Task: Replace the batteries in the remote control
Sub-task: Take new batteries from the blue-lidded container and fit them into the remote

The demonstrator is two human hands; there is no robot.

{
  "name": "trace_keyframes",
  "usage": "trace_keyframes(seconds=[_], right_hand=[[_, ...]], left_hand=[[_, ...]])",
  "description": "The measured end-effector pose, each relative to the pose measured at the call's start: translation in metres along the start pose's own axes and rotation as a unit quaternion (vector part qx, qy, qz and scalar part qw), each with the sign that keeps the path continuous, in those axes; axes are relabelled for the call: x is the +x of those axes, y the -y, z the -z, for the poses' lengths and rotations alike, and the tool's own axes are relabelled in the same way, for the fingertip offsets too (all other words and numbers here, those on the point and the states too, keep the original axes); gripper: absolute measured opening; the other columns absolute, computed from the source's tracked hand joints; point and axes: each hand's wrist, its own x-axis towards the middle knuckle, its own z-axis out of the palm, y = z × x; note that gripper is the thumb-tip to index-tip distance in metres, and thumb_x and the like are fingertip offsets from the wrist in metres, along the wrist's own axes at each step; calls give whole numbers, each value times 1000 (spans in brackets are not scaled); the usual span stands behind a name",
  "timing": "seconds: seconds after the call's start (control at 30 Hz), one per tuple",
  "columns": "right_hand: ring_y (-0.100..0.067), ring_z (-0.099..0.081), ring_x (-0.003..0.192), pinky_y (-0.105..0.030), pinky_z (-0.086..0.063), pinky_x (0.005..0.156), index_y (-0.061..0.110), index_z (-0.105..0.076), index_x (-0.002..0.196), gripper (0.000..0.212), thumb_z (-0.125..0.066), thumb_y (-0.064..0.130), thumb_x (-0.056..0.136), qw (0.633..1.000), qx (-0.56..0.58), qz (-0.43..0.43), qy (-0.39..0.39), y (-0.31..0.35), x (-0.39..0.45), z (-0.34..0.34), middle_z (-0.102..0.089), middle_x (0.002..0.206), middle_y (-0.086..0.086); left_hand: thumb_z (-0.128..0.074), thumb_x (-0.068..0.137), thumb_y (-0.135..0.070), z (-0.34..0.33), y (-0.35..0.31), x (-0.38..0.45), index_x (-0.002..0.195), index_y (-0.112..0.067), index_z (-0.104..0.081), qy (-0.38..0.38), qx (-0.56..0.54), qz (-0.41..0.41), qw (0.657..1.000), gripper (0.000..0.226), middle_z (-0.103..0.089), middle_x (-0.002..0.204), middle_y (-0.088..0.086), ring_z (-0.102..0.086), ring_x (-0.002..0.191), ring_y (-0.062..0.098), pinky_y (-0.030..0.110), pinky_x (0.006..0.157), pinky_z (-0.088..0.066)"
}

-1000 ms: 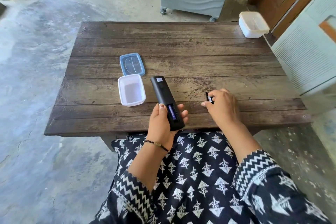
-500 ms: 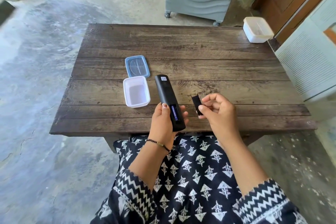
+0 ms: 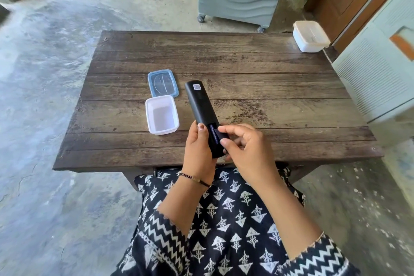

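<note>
Remote control: black, back side up, held tilted above the near edge of the wooden table; its far end carries a small white label, its near end sits in the hands.
Battery bay: open at the remote's near end, a strip of bluish-purple showing inside (probably cells already seated, though I cannot tell for certain).
Battery cover: small black piece, laid at the right edge of the bay, not yet closed down flush.
Left hand: wrapped around the remote's near end from the left, thumb resting on its back just beside the bay; a firm hold.
Right hand: pinching the cover between thumb and forefinger, the other fingers curled.
Step in hand: by my reading, refitting the cover, so the task is near its end.
How to do it well: line the cover's tabs up with the bay's slots, keep it flat, then slide or press until it clicks; the left hand should brace the body so it does not twist (forcing a crooked cover risks snapping a tab).
Open white tub: on the table just left of the remote, looks empty.
Blue-rimmed lid: beyond the tub, left of the remote's far end.
Lidded white box: far right corner, well apart from the remote.
</note>
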Motion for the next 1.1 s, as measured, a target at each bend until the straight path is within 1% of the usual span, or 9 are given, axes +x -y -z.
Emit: trace_keyframes(seconds=[0.13, 0.23, 0.3, 0.43, 0.5, 0.67, 0.8, 1.0, 1.1], right_hand=[[-6, -60, 90, -27, -54, 83, 12, -64, 116, 42, -71, 3, 76, 990, -97, 94, 30, 3, -6, 2, -62, 113, 3], [-12, -57, 108, -29, -52, 90, 10, -54, 128, 55, -67, -3, 77, 983, -138, 101, 67, 4, -9, 5, -55, 126, 2], [-15, -56, 110, -29, -51, 91, 9, -51, 131, 57, -64, -7, 78, 979, -156, 103, 78, 4, -10, 6, -54, 130, 0], [-23, -65, 100, -28, -51, 91, 2, -60, 119, 48, -71, -3, 74, 969, -193, 146, 43, 5, -13, 6, -66, 116, -10], [-21, -68, 90, -20, -50, 86, 2, -66, 110, 40, -75, -1, 71, 967, -196, 163, 21, 5, -15, 8, -70, 104, -9], [-21, -64, 69, -36, -57, 60, 8, -67, 101, 25, -72, 10, 77, 964, -211, 164, 11, 12, -21, 7, -66, 88, -4], [-21, -63, 63, -36, -56, 53, 8, -66, 102, 24, -71, 12, 78, 955, -242, 171, 16, 12, -24, 4, -64, 83, -5], [-19, -61, 62, -32, -55, 51, 7, -67, 102, 24, -71, 9, 78, 949, -263, 176, 16, 11, -24, 2, -62, 78, -4], [-19, -61, 62, -30, -55, 49, 6, -67, 101, 25, -73, 9, 76, 948, -270, 171, 6, 12, -24, 1, -62, 77, -4]], left_hand=[[-26, 101, -22, -1, -2, -2, 112, -11, -48, 12, -7, 0, 1000, 27, -62, 92, 10, -58, 74, 20, 22, 48, -50], [-26, 101, -22, 0, -3, 0, 112, -10, -48, 17, -7, -6, 1000, 27, -61, 96, 12, -59, 79, 22, 23, 54, -54], [-26, 101, -21, 0, -3, 1, 116, -9, -46, 15, -12, -8, 1000, 28, -62, 95, 13, -60, 81, 22, 27, 66, -56], [-25, 101, -22, 1, -2, 1, 107, -13, -50, 15, -6, -11, 1000, 27, -63, 93, 11, -60, 78, 19, 25, 65, -55], [-25, 101, -23, 1, -2, 1, 103, -15, -51, 13, -9, -10, 1000, 27, -63, 93, 11, -58, 79, 18, 24, 62, -54], [-23, 101, -23, 0, -2, 0, 105, -14, -50, 6, -44, 3, 999, 29, -64, 93, 11, -59, 81, 19, 27, 67, -53], [-23, 101, -23, -3, -2, 0, 100, -14, -51, -4, -49, 6, 999, 30, -64, 96, 13, -59, 84, 21, 37, 82, -48], [-23, 101, -23, -1, -2, -1, 99, -16, -51, -2, -39, 2, 999, 29, -65, 98, 13, -59, 85, 21, 34, 74, -49], [-25, 101, -23, -3, -1, -2, 101, -15, -52, -2, -15, -17, 1000, 28, -64, 96, 13, -59, 85, 22, 37, 79, -48]])
